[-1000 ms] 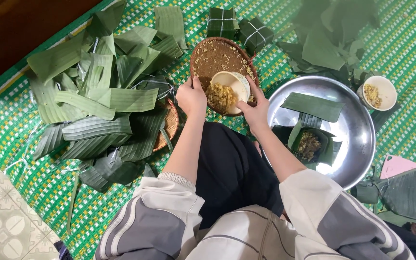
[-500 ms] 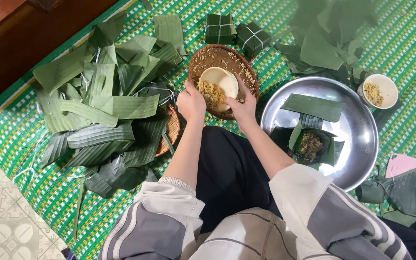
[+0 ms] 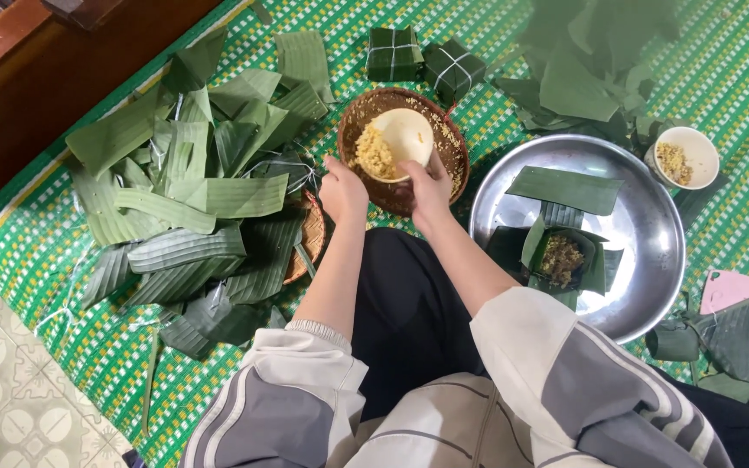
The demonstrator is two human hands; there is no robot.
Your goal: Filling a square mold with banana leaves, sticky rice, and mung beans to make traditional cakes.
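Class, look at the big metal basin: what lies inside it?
Inside the metal basin lie green leaf pieces and a leaf-lined mould holding dark filling. Whatever sits under the leaves is covered.

We sit on the mat (image 3: 743,65) with the woven basket (image 3: 453,162) at twelve o'clock, a small bowl (image 3: 402,139) tilted inside it between our left hand (image 3: 342,189) and right hand (image 3: 429,185). Two wrapped parcels (image 3: 424,59) lie just beyond the basket. The leaf pile (image 3: 185,195) spreads at ten o'clock; the metal basin (image 3: 648,227) at two o'clock holds a leaf-lined mould (image 3: 560,258), with a cup (image 3: 681,156) beyond its rim.
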